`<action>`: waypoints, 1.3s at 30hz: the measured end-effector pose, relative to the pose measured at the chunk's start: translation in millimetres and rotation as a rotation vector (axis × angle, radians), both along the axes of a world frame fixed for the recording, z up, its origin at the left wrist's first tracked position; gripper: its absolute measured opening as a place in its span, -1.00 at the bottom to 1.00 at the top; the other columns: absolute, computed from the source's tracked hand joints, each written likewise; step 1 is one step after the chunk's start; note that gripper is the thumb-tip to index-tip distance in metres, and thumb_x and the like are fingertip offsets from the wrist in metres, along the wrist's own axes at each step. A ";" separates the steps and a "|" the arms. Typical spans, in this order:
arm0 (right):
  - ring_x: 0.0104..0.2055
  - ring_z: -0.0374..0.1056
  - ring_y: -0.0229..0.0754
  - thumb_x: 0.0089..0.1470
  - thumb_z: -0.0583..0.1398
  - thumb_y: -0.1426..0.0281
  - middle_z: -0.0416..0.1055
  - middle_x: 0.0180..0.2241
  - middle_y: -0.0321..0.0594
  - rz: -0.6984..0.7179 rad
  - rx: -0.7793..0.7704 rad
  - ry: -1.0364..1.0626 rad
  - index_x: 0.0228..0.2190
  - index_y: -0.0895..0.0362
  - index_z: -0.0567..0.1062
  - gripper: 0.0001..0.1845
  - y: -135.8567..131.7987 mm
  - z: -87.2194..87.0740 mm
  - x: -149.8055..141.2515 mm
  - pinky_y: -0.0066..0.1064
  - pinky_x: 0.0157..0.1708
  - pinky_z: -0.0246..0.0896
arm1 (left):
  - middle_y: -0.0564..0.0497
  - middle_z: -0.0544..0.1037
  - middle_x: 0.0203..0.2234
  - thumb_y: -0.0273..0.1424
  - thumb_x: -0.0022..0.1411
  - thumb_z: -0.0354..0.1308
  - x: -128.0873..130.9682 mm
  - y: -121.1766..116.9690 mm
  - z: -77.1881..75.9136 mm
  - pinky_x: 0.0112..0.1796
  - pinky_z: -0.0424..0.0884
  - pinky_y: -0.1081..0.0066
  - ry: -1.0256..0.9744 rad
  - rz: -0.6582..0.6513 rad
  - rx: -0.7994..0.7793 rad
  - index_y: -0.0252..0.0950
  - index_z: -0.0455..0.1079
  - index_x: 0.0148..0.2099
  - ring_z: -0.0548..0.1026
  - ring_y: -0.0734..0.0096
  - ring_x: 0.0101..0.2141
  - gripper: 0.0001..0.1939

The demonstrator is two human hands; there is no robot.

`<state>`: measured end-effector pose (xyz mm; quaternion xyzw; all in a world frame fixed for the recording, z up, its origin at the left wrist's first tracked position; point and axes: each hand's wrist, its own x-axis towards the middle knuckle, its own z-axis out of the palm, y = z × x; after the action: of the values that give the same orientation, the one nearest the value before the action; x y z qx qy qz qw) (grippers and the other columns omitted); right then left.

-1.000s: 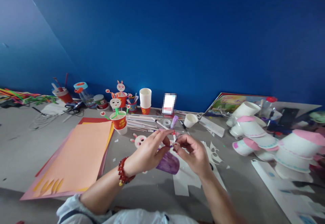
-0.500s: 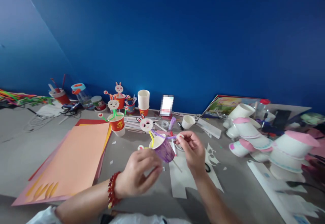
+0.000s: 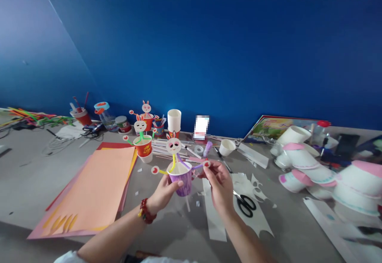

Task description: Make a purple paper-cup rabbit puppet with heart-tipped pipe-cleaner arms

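Observation:
My left hand grips a purple-painted paper cup from its left side, thumb across the front. A white paper rabbit face with a pink inner ear stands above the cup on pipe cleaners, one yellow and one purple. The yellow one bends out to the left and ends in a round paper disc with a red mark. On the right, the purple one reaches a similar small paper disc, which my right hand pinches between thumb and fingers.
Similar rabbit cups in red stand behind to the left. Peach paper sheets lie at left. Black-handled scissors rest on cut white paper at right. White cups with pink tops crowd the far right.
My left hand has swung from in front of the cup to its left side and now grips it. The cup is more upright. My right hand still pinches the disc; the view has shifted.

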<state>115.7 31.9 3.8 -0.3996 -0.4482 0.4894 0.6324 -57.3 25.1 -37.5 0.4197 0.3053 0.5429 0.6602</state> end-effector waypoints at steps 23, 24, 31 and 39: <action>-0.49 0.27 -0.26 0.07 0.30 0.21 0.35 -0.52 -0.32 0.051 -0.063 -0.123 -0.43 0.11 0.48 -0.77 -2.0 -7.9 -7.2 -0.46 -0.45 0.25 | -0.15 0.50 0.00 -0.18 0.10 0.33 -15.8 6.7 4.9 0.03 0.34 0.22 0.242 -0.161 0.128 -0.28 0.32 0.18 0.43 0.09 0.00 -0.37; -0.50 0.27 -0.26 0.09 0.29 0.21 0.34 -0.53 -0.33 0.071 -0.047 -0.177 -0.44 0.11 0.47 -0.77 -1.7 -6.9 -4.4 -0.46 -0.46 0.24 | -0.14 0.50 -0.02 -0.19 0.10 0.33 -18.5 7.9 8.8 0.02 0.35 0.23 0.266 -0.188 0.136 -0.28 0.32 0.17 0.43 0.11 -0.02 -0.38; -0.48 0.30 -0.26 0.13 0.27 0.21 0.38 -0.48 -0.31 0.158 0.011 -0.329 -0.38 0.10 0.49 -0.79 -2.8 -9.5 5.4 -0.48 -0.48 0.23 | -0.10 0.45 -0.09 -0.18 0.08 0.34 -27.8 11.5 29.5 -0.08 0.34 0.32 0.365 -0.278 0.165 -0.31 0.34 0.10 0.40 0.21 -0.12 -0.41; -0.45 0.35 -0.23 0.15 0.25 0.18 0.44 -0.44 -0.27 0.231 0.024 -0.389 -0.36 0.12 0.53 -0.75 -4.8 -4.1 10.2 -0.46 -0.44 0.28 | -0.11 0.47 -0.06 -0.22 0.09 0.35 -27.2 12.0 27.2 -0.05 0.34 0.29 0.347 -0.359 0.160 -0.29 0.29 0.15 0.43 0.20 -0.09 -0.38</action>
<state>125.9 27.1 -0.3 -0.4251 -0.6104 0.4669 0.4783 -84.5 37.1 -10.3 0.6051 0.2907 0.3592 0.6483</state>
